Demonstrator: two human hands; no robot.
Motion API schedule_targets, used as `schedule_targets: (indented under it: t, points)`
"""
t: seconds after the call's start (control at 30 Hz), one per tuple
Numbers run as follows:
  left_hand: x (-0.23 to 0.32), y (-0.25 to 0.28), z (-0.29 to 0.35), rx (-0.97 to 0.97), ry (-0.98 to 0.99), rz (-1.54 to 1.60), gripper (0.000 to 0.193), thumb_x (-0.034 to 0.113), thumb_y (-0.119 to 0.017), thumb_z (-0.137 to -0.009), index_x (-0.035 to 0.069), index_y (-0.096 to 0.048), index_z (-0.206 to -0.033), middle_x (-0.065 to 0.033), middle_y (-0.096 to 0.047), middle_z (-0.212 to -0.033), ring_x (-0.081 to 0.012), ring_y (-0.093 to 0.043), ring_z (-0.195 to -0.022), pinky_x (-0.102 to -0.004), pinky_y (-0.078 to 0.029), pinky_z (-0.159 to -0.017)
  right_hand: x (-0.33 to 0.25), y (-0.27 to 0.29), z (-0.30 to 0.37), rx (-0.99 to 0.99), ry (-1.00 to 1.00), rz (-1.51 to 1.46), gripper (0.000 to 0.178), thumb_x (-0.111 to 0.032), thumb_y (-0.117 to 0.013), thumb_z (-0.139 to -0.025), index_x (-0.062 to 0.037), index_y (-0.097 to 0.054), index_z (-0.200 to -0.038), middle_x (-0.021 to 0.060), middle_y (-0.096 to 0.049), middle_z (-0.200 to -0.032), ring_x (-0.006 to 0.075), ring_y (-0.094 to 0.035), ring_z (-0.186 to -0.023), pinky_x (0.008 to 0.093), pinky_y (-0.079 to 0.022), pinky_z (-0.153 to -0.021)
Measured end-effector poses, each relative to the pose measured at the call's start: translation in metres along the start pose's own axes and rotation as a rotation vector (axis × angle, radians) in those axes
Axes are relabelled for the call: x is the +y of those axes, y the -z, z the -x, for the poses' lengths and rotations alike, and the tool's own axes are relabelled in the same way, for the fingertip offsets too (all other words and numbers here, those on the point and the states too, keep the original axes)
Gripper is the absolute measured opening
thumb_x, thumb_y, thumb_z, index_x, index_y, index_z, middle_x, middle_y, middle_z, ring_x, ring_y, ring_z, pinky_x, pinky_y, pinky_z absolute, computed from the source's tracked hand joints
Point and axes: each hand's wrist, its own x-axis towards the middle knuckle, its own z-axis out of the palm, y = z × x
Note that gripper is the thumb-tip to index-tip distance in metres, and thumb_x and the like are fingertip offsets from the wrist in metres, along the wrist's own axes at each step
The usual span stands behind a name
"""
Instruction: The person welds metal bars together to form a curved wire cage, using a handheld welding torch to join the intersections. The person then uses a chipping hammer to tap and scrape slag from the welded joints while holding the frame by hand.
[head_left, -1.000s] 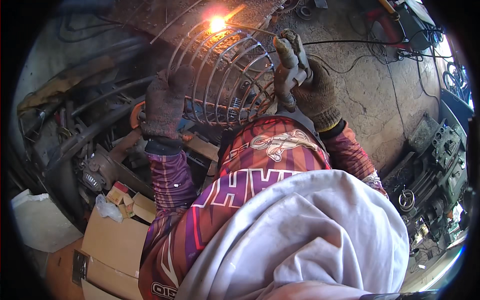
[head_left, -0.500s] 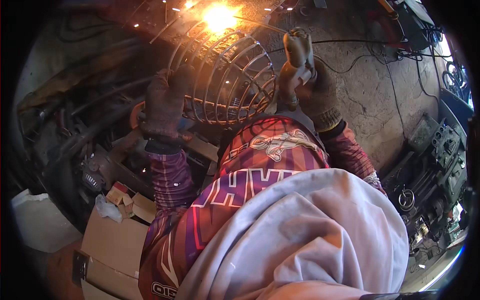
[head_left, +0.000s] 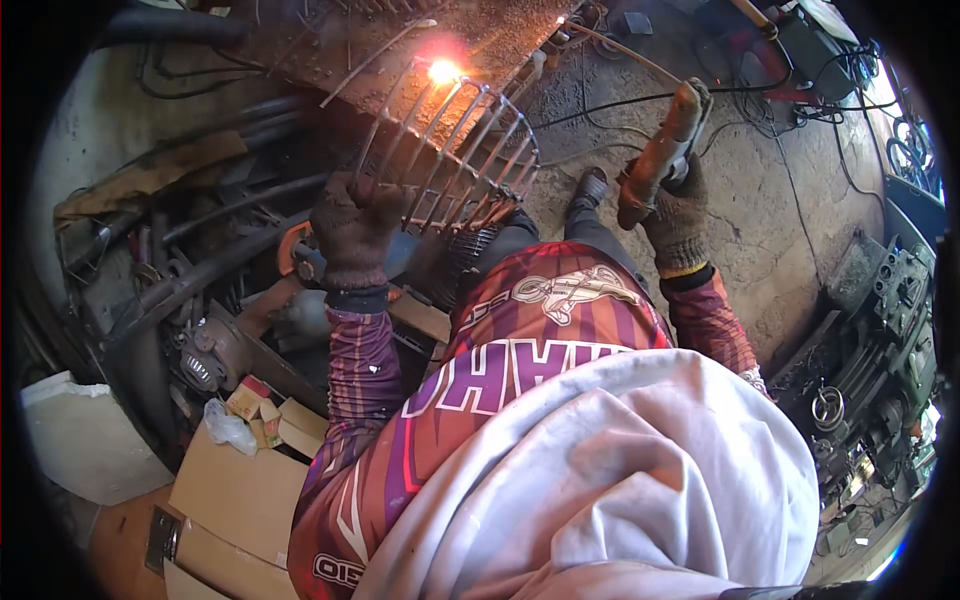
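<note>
My left hand, in a dark knitted glove, is closed on the near left side of a rounded cage of welded metal bars. The cage rests against a rusty metal bench top, and a small spot on its far edge glows white-orange. To the right and apart from the cage, my gloved right hand grips a worn welding electrode holder. A thin electrode sticks out of it toward the upper left, its tip at the bench's right edge. The fingers under the holder are partly hidden.
Cables run across the stone-like floor on the right. Metal machine parts stand along the right side. At lower left are cardboard boxes, with a grinder-like tool and scrap metal beyond. A loose rod lies on the bench.
My right hand has drawn the holder and electrode away to the right. The large bright arc with sparks has shrunk to a glowing spot. The cage has turned, and my left hand has shifted slightly right.
</note>
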Motion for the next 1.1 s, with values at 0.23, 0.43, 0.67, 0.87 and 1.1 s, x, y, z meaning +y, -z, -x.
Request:
schedule_targets:
  t: [0.23,0.43,0.67,0.87,1.1]
  points:
    - [0.03,0.0,0.001,-0.182,0.14,0.929,0.03,-0.003,-0.064,-0.082,0.013,-0.042,-0.07,0.0062,-0.035,-0.069,-0.008,-0.037,-0.063,-0.0269,-0.035,-0.051,0.009,0.023,-0.005,0.052,-0.001,-0.12,0.043,-0.006,-0.074,-0.083,-0.0053,-0.05,-0.119,0.0103,-0.065,-0.103,0.0237,-0.067,-0.091,0.0374,-0.057,-0.08]
    - [0.042,0.003,0.009,-0.05,-0.171,0.266,0.026,-0.004,-0.066,-0.079,0.012,-0.047,-0.073,0.007,-0.042,-0.071,-0.0067,-0.043,-0.064,-0.0271,-0.038,-0.052,0.006,0.036,-0.011,0.085,0.037,-0.037,0.041,-0.006,-0.074,-0.083,-0.0049,-0.052,-0.117,0.0089,-0.066,-0.101,0.0213,-0.067,-0.089,0.0342,-0.056,-0.077]
    - [0.065,0.003,0.016,-0.214,-0.237,0.511,0.018,0.019,-0.041,-0.098,0.009,-0.051,-0.086,0.0004,-0.044,-0.073,-0.0115,-0.042,-0.061,-0.0325,-0.042,-0.056,-0.009,0.047,-0.017,0.058,0.066,-0.15,0.042,-0.005,-0.075,-0.081,-0.0053,-0.052,-0.117,0.0074,-0.066,-0.099,0.0193,-0.067,-0.087,0.0325,-0.056,-0.073]
    - [0.072,0.006,0.02,-0.046,-0.065,0.784,0.016,0.001,-0.067,-0.082,0.007,-0.053,-0.086,-0.0008,-0.053,-0.073,-0.0117,-0.055,-0.067,-0.0313,-0.051,-0.055,-0.057,0.075,-0.026,0.01,0.026,-0.281,0.052,-0.003,-0.075,-0.081,-0.0059,-0.048,-0.125,0.0061,-0.064,-0.101,0.0191,-0.067,-0.087,0.0327,-0.056,-0.074]
    - [0.019,0.04,0.032,-0.047,0.145,1.212,0.019,0.016,-0.046,-0.097,0.0,-0.057,-0.097,-0.0149,-0.062,-0.085,-0.0333,-0.067,-0.087,-0.0473,-0.058,-0.079,-0.115,0.107,-0.049,0.007,0.142,-0.171,0.046,-0.021,-0.053,-0.098,-0.0101,-0.036,-0.139,0.0036,-0.057,-0.098,0.0099,-0.057,-0.076,0.0247,-0.048,-0.064]
